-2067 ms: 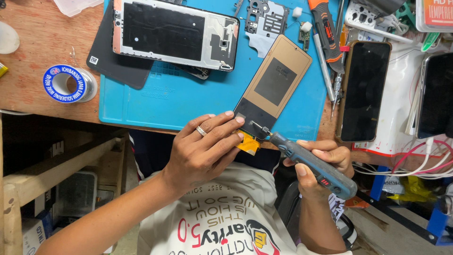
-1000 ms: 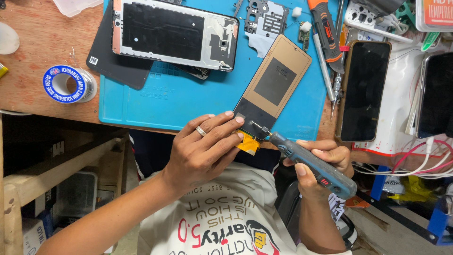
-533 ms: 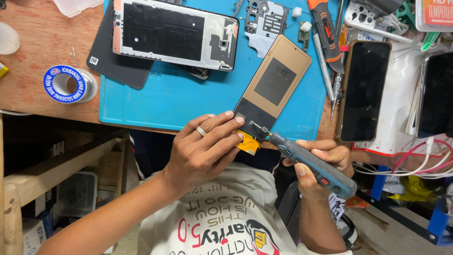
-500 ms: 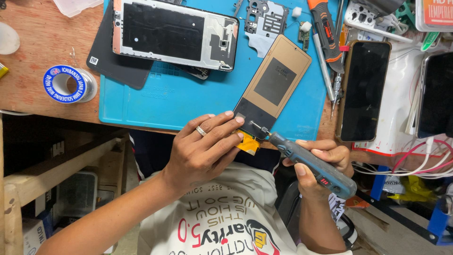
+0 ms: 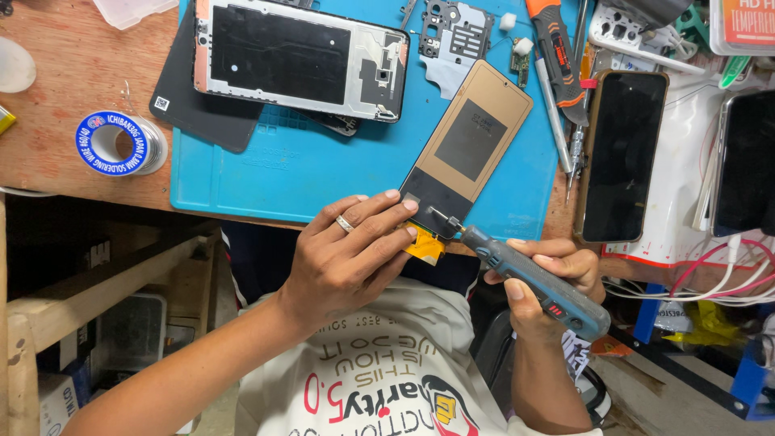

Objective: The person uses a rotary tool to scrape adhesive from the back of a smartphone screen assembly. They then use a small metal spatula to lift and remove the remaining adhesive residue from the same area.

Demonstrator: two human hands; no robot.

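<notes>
A phone display panel [image 5: 472,145], tan-backed with a dark patch, lies tilted over the front edge of the blue work mat [image 5: 323,173]. My left hand [image 5: 351,258], a ring on one finger, pinches the panel's near end and its orange flex cable [image 5: 426,244]. My right hand [image 5: 545,278] grips a grey-blue electric pen tool [image 5: 533,278]. The tool's thin metal tip touches the panel's lower corner, just right of my left fingertips.
An opened phone frame [image 5: 299,56] lies at the mat's far side over a black sheet [image 5: 198,113]. A blue solder spool [image 5: 117,145] rests on the wooden bench. Right of the mat are a dark phone [image 5: 622,153], screwdrivers [image 5: 557,56] and pink and white cables [image 5: 710,278].
</notes>
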